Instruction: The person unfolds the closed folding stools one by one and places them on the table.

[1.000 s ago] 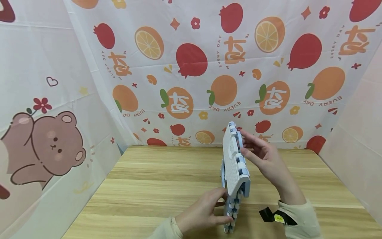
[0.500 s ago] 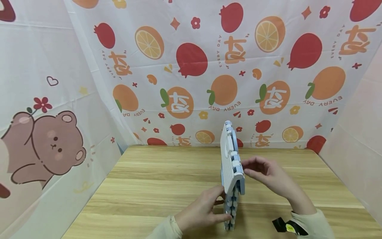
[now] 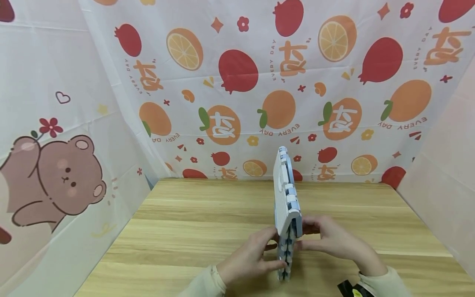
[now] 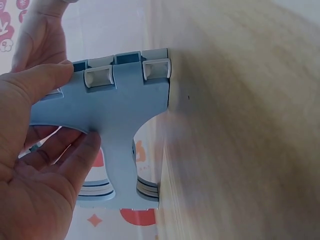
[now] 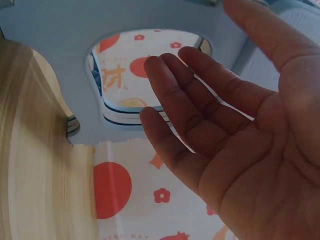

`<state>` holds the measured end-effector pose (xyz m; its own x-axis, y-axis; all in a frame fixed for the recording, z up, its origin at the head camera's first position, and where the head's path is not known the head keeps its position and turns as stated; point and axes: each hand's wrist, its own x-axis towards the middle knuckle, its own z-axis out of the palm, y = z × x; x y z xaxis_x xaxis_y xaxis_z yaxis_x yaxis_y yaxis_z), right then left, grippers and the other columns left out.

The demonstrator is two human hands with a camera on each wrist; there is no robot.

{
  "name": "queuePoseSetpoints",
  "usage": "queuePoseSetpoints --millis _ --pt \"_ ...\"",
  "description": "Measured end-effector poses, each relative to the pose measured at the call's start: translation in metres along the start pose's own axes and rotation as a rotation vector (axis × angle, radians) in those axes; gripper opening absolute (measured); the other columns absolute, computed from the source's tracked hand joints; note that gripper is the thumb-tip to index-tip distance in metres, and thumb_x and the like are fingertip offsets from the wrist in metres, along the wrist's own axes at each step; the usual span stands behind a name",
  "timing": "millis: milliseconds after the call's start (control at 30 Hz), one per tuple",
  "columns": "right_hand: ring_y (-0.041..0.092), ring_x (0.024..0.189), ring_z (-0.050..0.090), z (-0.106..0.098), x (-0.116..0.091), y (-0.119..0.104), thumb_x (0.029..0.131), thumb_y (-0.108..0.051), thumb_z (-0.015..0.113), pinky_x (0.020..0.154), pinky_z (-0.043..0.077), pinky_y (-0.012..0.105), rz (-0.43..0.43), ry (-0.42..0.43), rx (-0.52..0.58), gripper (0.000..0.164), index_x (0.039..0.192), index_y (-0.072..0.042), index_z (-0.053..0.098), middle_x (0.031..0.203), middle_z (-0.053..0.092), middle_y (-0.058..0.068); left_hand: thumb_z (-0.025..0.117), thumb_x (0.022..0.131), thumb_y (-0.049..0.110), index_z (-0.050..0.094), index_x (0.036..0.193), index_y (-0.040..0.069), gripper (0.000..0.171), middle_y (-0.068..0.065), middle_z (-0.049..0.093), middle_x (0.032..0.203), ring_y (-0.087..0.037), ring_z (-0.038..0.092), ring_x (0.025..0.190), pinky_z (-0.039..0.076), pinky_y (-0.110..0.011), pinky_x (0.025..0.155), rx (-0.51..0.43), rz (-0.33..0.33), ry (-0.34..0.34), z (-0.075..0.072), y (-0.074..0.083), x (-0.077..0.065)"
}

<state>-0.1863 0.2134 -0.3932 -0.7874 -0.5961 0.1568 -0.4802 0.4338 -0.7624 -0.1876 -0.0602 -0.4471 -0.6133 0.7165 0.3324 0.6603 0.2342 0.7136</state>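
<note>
Down to a pale wood-grain surface [image 3: 178,231], walled round with printed cloth. Nearest, coming in from the bottom edge: a cream left sleeve [image 3: 205,284] and, over on the right, a matching right sleeve [image 3: 387,284] with a black strap [image 3: 345,288] at the cuff. On to the left hand [image 3: 252,255], gripping the near part of a blue-and-white folding piece [image 3: 285,206]: thumb against the near hinged edge, fingers [image 4: 82,155] at the rim of a curved cutout. Across on the right, the right hand [image 3: 332,239], holding nothing: fingers [image 5: 170,90] loosely bent, thumb well apart, just beside the blue side. Touching or not, cannot tell. And the folding piece itself, standing on edge on the surface, a little right of centre, almost end-on: hinge knuckles [image 3: 285,251] at the near end, a ribbed white panel [image 3: 281,200] facing left and reaching toward the far end. Farther back, a fruit-print backdrop [image 3: 237,70], with a brown bear print [image 3: 70,177] on the left cloth.
</note>
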Motion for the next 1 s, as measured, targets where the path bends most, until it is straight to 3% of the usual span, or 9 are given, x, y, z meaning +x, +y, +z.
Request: queuePoseSetpoints --millis 200,367,767,1000 --pt "0.007 0.11 0.073 0.007 0.006 -0.003 0.095 -0.039 0.083 0.098 0.06 0.031 0.011 0.001 -0.028 0.034 0.125 -0.024 0.075 0.123 0.079 -0.007 0.089 0.09 0.015 0.056 0.141 0.014 0.06 -0.001 0.072 0.126 -0.007 0.07 0.117 0.059 -0.026 0.103 0.092 0.039 0.058 0.0 0.0 0.001" --pt "0.007 0.107 0.072 0.011 0.01 -0.005 0.095 -0.039 0.083 0.096 0.058 0.028 0.017 0.0 -0.018 0.032 0.12 -0.021 0.076 0.119 0.079 -0.007 0.091 0.087 0.017 0.061 0.137 0.016 0.058 0.002 0.074 0.121 -0.005 0.069 0.112 0.061 -0.028 0.101 0.1 0.018 0.083 -0.001 -0.001 0.002" --pt "0.004 0.095 0.073 0.009 0.012 -0.005 0.093 -0.038 0.084 0.091 0.058 0.027 0.012 0.015 -0.04 0.035 0.123 -0.021 0.077 0.112 0.081 -0.009 0.091 0.087 0.016 0.065 0.132 0.018 0.053 0.003 0.076 0.119 -0.004 0.071 0.111 0.062 -0.028 0.099 0.072 -0.033 0.058 -0.006 -0.001 0.004" --pt "0.004 0.097 0.075 0.005 0.007 0.001 0.092 -0.039 0.086 0.09 0.061 0.03 -0.016 0.017 -0.045 0.04 0.125 -0.016 0.077 0.113 0.082 -0.005 0.092 0.086 0.016 0.064 0.139 0.017 0.06 0.001 0.077 0.128 -0.005 0.072 0.111 0.062 -0.029 0.098 0.08 -0.076 0.041 -0.011 0.0 0.002"
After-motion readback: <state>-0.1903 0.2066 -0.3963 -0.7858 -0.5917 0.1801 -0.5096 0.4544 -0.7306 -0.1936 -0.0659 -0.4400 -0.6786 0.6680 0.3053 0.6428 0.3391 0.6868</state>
